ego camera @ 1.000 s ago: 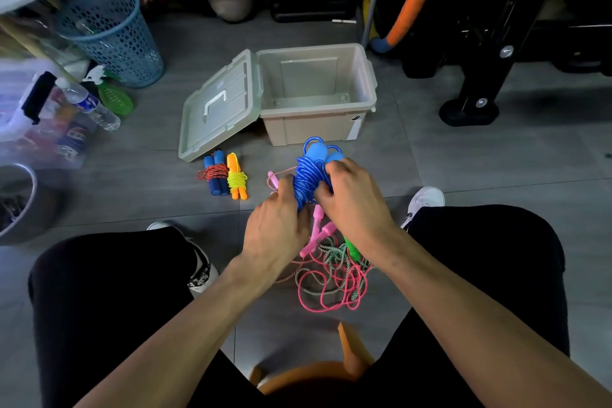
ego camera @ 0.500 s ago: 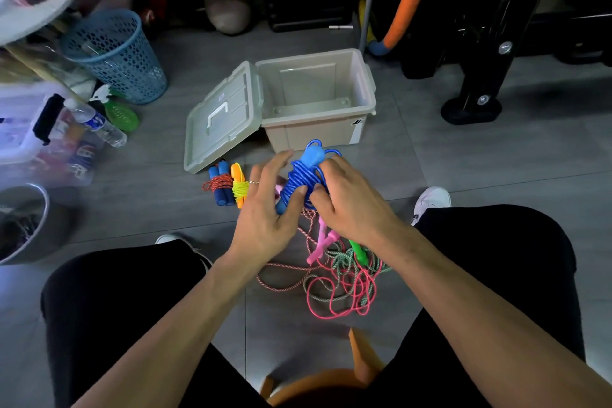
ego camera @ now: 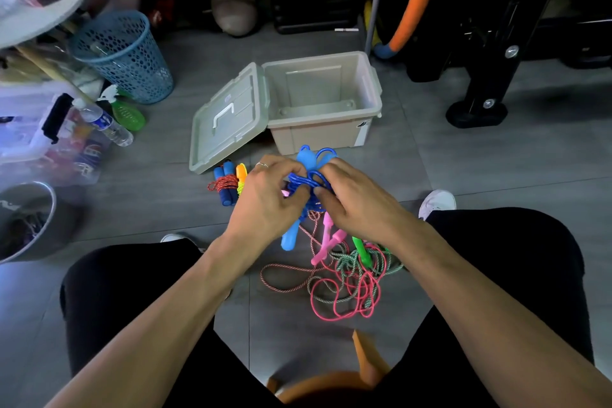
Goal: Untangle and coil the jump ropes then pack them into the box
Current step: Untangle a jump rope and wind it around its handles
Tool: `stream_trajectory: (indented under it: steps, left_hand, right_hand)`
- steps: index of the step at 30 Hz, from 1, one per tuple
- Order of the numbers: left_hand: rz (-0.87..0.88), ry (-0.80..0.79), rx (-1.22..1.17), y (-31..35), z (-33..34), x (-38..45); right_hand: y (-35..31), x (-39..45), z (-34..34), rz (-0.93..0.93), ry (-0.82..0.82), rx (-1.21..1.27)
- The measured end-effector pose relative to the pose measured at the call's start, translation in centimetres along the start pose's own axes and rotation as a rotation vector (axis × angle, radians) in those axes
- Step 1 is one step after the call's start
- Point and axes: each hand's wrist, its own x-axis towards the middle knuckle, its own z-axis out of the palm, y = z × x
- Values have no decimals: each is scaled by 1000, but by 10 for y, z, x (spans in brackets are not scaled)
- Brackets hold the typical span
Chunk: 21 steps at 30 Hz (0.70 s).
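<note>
Both hands hold a coiled blue jump rope (ego camera: 308, 180) above the floor. My left hand (ego camera: 268, 200) grips the coil from the left, and my right hand (ego camera: 357, 200) pinches the blue cord from the right. One blue handle hangs below, another sticks up. Under my hands lies a tangle of pink, green and red-white ropes (ego camera: 347, 275) with pink and green handles. Two coiled ropes (ego camera: 230, 184), one with blue handles and one with orange, lie by the lid. The beige box (ego camera: 371, 109) stands open and empty behind them, its lid (ego camera: 228, 119) leaning to the left.
A blue mesh basket (ego camera: 122, 56) and a clear bottle (ego camera: 102, 122) stand at the left, with a metal bowl (ego camera: 29, 219) nearer. A black stand foot (ego camera: 477, 109) sits at the right. My black-clad knees flank the tangle; an orange stool edge (ego camera: 331, 381) shows below.
My left hand has closed from spread fingers onto the blue coil. The coil sits lower between both hands, and one blue handle now hangs below them.
</note>
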Motion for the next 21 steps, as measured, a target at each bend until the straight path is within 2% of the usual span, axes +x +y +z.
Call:
stream_trajectory:
  steps: [3, 8, 14, 18, 21]
  left_hand:
    - [21, 61, -11, -10, 5, -12]
    - [-138, 146, -114, -11, 10, -17]
    - [-132, 187, -106, -9, 11, -16]
    - [-96, 209, -92, -8, 14, -15]
    - [-120, 205, -136, -6, 16, -15]
  right_hand:
    - [2, -1, 4, 29, -21, 66]
    - [-7, 0, 16, 152, 62, 223]
    - [-12, -2, 22, 265, 295, 349]
    - [-23, -3, 24, 371, 409, 556]
    - [-24, -2, 23, 318, 533, 471]
